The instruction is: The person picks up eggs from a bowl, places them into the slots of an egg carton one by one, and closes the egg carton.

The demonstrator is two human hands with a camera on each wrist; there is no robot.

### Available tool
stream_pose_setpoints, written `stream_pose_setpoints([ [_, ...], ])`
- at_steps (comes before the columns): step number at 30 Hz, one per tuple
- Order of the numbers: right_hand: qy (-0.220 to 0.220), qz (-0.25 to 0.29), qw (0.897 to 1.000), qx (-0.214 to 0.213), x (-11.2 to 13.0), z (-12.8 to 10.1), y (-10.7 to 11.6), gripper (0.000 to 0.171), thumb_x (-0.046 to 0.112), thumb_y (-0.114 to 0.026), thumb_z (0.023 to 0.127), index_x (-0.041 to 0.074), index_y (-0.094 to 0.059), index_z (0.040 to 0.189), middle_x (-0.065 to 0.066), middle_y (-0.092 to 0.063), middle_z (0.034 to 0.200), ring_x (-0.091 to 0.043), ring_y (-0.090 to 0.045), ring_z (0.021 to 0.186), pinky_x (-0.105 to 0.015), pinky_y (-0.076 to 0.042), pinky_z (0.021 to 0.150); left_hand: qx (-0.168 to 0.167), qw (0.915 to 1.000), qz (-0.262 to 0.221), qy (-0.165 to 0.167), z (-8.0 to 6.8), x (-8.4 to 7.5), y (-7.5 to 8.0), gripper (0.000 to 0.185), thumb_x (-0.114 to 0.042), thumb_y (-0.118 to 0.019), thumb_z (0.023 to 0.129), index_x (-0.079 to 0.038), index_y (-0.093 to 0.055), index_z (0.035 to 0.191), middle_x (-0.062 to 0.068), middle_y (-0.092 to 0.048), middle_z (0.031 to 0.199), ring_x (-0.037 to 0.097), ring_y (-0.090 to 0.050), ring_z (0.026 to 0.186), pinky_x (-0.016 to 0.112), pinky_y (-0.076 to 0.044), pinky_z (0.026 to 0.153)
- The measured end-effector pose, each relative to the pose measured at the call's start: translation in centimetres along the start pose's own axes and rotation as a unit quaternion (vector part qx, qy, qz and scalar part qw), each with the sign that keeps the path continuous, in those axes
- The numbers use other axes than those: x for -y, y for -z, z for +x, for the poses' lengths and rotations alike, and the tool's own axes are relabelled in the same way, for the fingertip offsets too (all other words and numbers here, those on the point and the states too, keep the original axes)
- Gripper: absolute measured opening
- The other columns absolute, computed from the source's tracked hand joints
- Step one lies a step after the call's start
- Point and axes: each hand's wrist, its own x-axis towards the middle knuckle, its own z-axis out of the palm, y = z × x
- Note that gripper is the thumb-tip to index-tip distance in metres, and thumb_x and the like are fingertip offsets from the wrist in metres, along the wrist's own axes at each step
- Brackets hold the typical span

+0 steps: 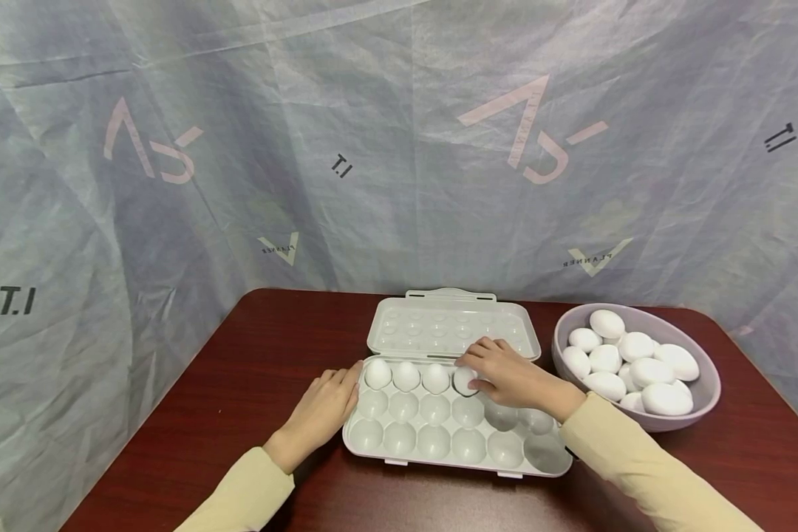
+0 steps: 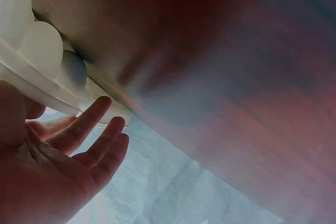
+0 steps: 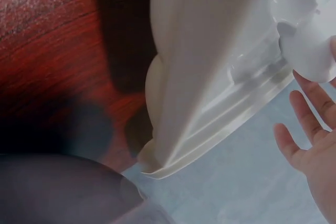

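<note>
A white egg holder (image 1: 439, 459) lies on the table with rows of round cups, its lid folded back behind it. Three white eggs (image 1: 406, 376) stand in the left cups of its back row. At the fourth cup of that row, my right hand (image 1: 505, 375) pinches another egg (image 1: 465, 380); this egg (image 3: 310, 53) also shows by the fingertips in the right wrist view. My left hand (image 1: 322, 405) rests against the holder's left edge, and its fingers (image 2: 100, 145) are loosely extended in the left wrist view.
A pale purple bowl (image 1: 708, 384) heaped with white eggs (image 1: 650, 372) stands right of the holder. The open lid (image 1: 439, 303) reaches toward the table's back edge. A printed grey cloth (image 1: 399, 148) hangs behind the dark red table (image 1: 266, 347).
</note>
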Motion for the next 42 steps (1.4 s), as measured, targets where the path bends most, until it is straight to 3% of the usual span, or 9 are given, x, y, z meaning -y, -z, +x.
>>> stream_pose_setpoints([
  [31,-0.035,-0.005,0.999,0.005,0.2,-0.2,-0.5,0.033,0.026,-0.065,0.082,0.012,-0.058,0.111,0.000,-0.059,0.102,-0.019,-0.052,0.098,-0.039,-0.043,0.078,-0.002,1.0000,-0.001,-0.001,0.0,0.1,-0.2,0.039,-0.016,-0.053,0.090,-0.003,-0.051,0.126,0.011,-0.065,0.102,0.029,-0.060,0.091,0.043,-0.048,0.075],
  [42,-0.050,0.016,0.999,-0.009,-0.1,-0.8,1.2,0.031,0.021,-0.067,0.081,0.012,-0.059,0.109,-0.001,-0.058,0.103,-0.020,-0.052,0.097,-0.040,-0.040,0.078,-0.014,0.9998,-0.004,-0.010,-0.1,0.1,-0.1,0.038,-0.015,-0.053,0.089,-0.002,-0.052,0.125,0.011,-0.066,0.100,0.029,-0.061,0.089,0.043,-0.048,0.073],
])
